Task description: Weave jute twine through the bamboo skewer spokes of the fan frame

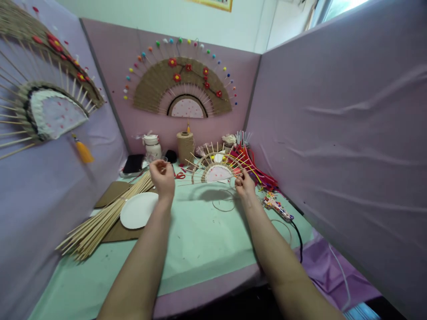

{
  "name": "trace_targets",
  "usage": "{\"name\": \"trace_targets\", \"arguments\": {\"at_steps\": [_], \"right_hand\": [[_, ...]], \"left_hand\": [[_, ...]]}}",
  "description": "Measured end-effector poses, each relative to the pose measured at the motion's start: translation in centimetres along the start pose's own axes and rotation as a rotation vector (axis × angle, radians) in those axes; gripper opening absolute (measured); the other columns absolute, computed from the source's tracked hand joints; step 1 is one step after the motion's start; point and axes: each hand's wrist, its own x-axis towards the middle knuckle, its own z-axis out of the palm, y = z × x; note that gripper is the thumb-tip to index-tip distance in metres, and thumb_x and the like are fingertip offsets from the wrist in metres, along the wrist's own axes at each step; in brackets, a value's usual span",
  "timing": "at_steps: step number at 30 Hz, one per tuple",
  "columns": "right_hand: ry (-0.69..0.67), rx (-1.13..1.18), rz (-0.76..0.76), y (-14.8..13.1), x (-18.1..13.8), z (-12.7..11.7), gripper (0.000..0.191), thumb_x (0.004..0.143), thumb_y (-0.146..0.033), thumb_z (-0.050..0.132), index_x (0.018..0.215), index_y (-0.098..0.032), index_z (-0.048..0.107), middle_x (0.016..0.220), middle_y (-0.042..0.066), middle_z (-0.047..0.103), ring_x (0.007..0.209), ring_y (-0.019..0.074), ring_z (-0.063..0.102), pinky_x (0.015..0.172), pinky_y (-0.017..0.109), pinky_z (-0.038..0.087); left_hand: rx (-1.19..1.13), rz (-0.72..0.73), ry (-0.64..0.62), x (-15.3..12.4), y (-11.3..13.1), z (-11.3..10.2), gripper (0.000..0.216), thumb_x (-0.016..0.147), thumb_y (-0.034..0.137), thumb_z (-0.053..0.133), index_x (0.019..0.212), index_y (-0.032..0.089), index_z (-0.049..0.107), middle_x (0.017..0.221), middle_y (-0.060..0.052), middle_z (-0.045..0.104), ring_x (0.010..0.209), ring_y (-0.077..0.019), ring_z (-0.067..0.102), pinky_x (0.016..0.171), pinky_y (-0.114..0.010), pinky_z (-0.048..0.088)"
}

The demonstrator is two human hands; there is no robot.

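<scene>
the right hand [245, 186] is closed on the lower right edge of a half-made fan of bamboo skewers woven with brown jute twine [216, 171], which stands upright at the far middle of the pale green table cover [200, 240]. the left hand [162, 175], at 9 o'clock from the fan, is raised with its fingertips pinched together; a thin line runs from it towards the fan, but whether that is twine or a skewer i cannot tell. a loose curl of twine [223, 205] lies at 6 o'clock from the fan, and the tall spool of jute twine [185, 146] stands at 11 o'clock. a bundle of bare bamboo skewers [103, 218] and a round white paper plate [138, 210] lie at 8 o'clock. by the look of it the weaving around the skewers is midway; another pass would call for a taut strand and a steady hold on the frame.
</scene>
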Motion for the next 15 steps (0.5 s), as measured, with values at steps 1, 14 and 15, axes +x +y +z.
{"name": "trace_targets", "arguments": {"at_steps": [1,14,15], "right_hand": [[0.017,0.01,-0.027,0.2,-0.1,0.1,0.047,0.074,-0.043,0.075,0.065,-0.021,0.035,0.049,-0.013,0.035,0.034,-0.001,0.02,0.031,0.012,0.019],[-0.155,-0.013,-0.172,2.1,-7.0,3.8,0.043,0.067,-0.049,0.076,0.07,-0.02,0.044,0.054,-0.012,0.038,0.038,0.0009,0.021,0.035,0.016,0.018],[-0.175,-0.021,-0.188,2.2,-7.7,4.0,0.042,0.068,-0.049,0.075,0.07,-0.02,0.044,0.054,-0.012,0.037,0.038,0.0013,0.022,0.035,0.016,0.019]], "left_hand": [[0.079,0.161,-0.105,-1.3,-0.2,0.5,0.024,0.074,0.02,0.066,0.094,0.025,0.056,0.103,-0.003,0.057,0.111,-0.0189,0.054,0.1,-0.031,0.04],[1.115,0.92,-0.484,-9.6,-2.5,3.0,0.061,0.084,0.017,0.05,0.145,0.02,0.04,0.152,-0.013,0.037,0.144,-0.0292,0.025,0.117,-0.052,0.013],[1.107,0.937,-0.442,-9.2,-2.4,2.7,0.061,0.084,0.019,0.051,0.144,0.02,0.041,0.151,-0.014,0.038,0.144,-0.0296,0.025,0.117,-0.053,0.014]]}}
